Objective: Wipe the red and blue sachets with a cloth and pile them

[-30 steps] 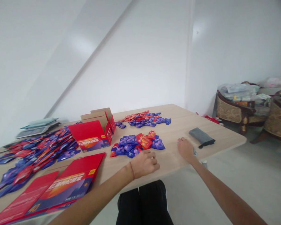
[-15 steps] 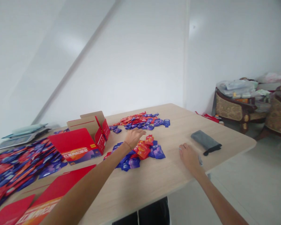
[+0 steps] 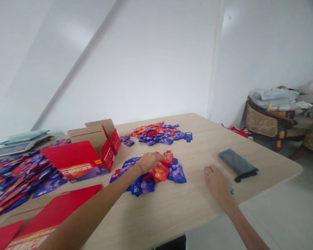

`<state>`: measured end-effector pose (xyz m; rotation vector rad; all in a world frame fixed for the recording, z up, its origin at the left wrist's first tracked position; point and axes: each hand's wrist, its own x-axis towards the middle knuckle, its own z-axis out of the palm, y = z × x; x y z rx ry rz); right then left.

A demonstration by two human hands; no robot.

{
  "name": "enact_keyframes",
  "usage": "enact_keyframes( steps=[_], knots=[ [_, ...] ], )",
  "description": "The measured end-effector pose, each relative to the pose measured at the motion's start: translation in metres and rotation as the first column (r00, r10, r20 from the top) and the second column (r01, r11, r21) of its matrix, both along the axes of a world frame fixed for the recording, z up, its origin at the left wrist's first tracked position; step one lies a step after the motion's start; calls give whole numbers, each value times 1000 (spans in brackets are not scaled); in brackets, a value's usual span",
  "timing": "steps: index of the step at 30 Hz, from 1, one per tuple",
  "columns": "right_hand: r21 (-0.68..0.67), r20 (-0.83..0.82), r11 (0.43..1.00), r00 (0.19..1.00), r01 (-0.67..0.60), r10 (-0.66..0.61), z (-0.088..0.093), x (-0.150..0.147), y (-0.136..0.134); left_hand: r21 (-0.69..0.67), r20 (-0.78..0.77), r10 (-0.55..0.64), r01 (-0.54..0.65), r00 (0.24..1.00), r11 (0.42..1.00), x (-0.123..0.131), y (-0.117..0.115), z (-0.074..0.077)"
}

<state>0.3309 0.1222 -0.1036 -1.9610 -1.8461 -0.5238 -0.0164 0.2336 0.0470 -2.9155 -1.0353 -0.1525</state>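
My left hand [image 3: 150, 162] reaches over a near heap of red and blue-purple sachets. Its fingers are stretched out, the tips at a red sachet [image 3: 167, 158] on top; whether they press on it I cannot tell. A purple sachet [image 3: 176, 172] lies at the heap's right side, and more purple ones [image 3: 143, 185] stick out below my wrist. My right hand [image 3: 217, 184] rests on the table with its fingers curled. Bits of something pale and crumpled show at its fingertips and beside its wrist, too little to name.
An open red carton [image 3: 78, 163] stands left of the heap, with another red carton [image 3: 65, 205] nearer me. A large sachet pile [image 3: 18, 180] lies far left, and another [image 3: 153, 133] at the back. A folded grey cloth [image 3: 237, 163] lies right. Loaded armchairs [image 3: 263, 119] stand beyond the table [image 3: 198, 135].
My left hand has come down onto the near heap, fingers reaching to the red sachet. The view has shifted slightly; my right hand stays on the table, curled.
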Motion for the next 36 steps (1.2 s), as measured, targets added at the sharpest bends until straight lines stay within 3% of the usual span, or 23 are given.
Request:
enact_keyframes(
  steps=[2, 4, 6, 9, 12, 17, 22, 29, 36],
  knots=[
    [5, 4, 1000, 1000, 2, -2, 0, 1, 0, -107, 135, -183, 198, 974, 974, -2, -29, -8],
    [12, 11, 1000, 1000, 1, -1, -1, 1, -1, -204, 237, -350, 399, 906, 894, -5, -66, -23],
    [22, 18, 1000, 1000, -5, 4, -1, 1, -1, -253, 301, -402, 479, 865, 841, -13, -105, -41],
    [34, 31, 999, 999, -21, 20, -3, 3, -1, -258, 288, -346, 421, 893, 870, -34, -148, -59],
    [46, 35, 998, 999, -33, 31, -7, 5, 1, -266, 226, -290, 346, 930, 900, -55, -167, -64],
    [75, 21, 996, 999, -44, 43, -16, 9, 4, -305, 160, -251, 290, 955, 907, -68, -173, -66],
    [101, -11, 992, 997, -72, 74, -21, 12, 5, -279, 154, -259, 293, 954, 915, -67, -169, -82],
    [111, -23, 991, 996, -81, 84, -24, 12, 4, -51, 104, -315, 322, 943, 945, -70, -154, -113],
    [132, -31, 987, 994, -97, 101, -20, 11, 4, 145, 54, -374, 364, 926, 920, -70, -143, -120]
  ],
)
